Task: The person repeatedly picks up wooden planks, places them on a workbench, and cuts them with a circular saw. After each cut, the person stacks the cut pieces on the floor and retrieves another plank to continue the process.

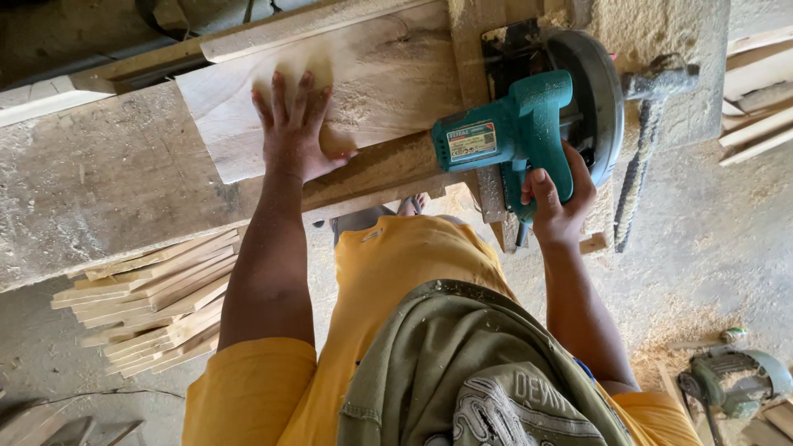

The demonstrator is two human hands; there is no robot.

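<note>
Left hand (296,132) spread wide and flat on the pale, sawdusty plank (363,74), right hand (555,196) wrapped round the teal plastic circular saw (529,124) handle, rough workbench (99,182) underneath

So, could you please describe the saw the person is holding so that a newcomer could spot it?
Start at the long workbench. At its right end, beside the pale plank, sits the circular saw, gripped by the right hand. Its teal body sets it apart from the dusty one on the floor.
</note>
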